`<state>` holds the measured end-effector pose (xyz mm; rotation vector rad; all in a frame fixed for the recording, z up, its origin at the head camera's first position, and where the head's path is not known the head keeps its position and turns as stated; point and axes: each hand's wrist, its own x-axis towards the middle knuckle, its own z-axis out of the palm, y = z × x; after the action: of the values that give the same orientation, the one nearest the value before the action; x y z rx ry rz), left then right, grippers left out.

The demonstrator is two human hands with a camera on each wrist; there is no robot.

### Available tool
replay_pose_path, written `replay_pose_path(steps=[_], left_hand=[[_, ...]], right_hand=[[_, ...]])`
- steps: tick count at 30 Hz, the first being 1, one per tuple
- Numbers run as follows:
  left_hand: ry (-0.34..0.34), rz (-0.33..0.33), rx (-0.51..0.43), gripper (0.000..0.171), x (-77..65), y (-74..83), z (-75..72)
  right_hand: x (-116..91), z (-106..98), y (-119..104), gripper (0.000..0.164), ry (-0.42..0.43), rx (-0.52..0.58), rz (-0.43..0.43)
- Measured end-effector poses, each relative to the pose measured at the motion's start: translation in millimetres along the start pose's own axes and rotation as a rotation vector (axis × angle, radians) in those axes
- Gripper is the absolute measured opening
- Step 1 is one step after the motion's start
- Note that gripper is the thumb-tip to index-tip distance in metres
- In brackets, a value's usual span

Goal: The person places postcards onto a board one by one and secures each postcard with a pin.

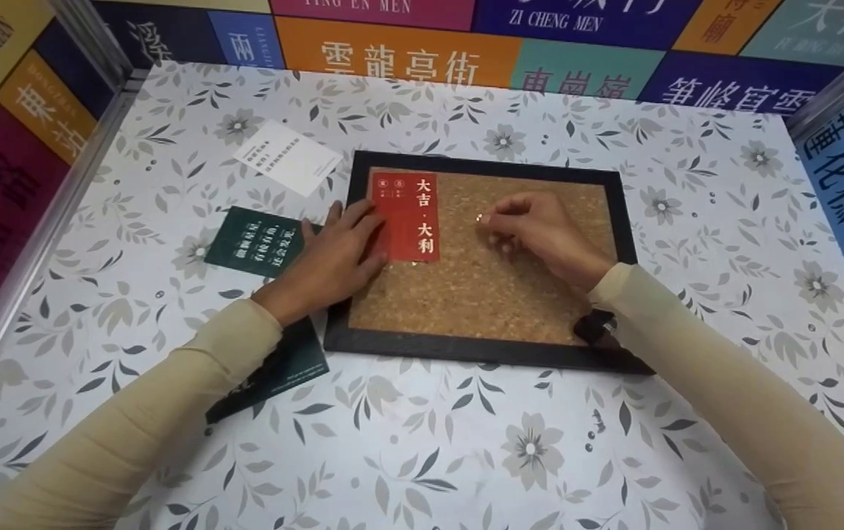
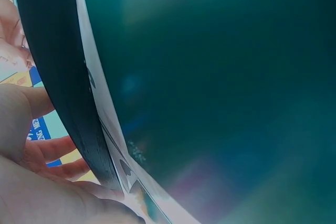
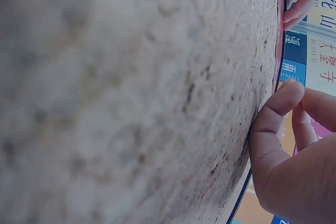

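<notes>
A black-framed cork board lies on the table, and a red card with white characters sits at its upper left. My left hand reaches over the board's left frame, with its fingertips on the card's left edge. Over the middle of the cork, my right hand pinches a small shiny pin between thumb and index finger. In the right wrist view the right hand hides the pin. A small glint shows at the card's lower edge.
A white card with printed text lies beyond the left hand. One dark green card lies left of the board, and another is partly under the left forearm. Panels with colourful lettering border the table's back and sides.
</notes>
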<state>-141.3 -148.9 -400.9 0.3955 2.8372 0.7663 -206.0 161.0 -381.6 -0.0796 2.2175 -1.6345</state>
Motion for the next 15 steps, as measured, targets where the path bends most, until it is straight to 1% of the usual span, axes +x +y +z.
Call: replay_pose_path(steps=[9,15], left_hand=[[-0.001,0.006,-0.001,0.069,-0.3,-1.0,-0.1],[0.002,0.002,-0.003,0.069,0.0,-0.7,-0.1]], right_hand=[[11.1,4.5,-0.7,0.015,0.015,-0.019,-0.021],[16.9,7.3,-2.9,0.013,0.006,-0.020,-0.041]])
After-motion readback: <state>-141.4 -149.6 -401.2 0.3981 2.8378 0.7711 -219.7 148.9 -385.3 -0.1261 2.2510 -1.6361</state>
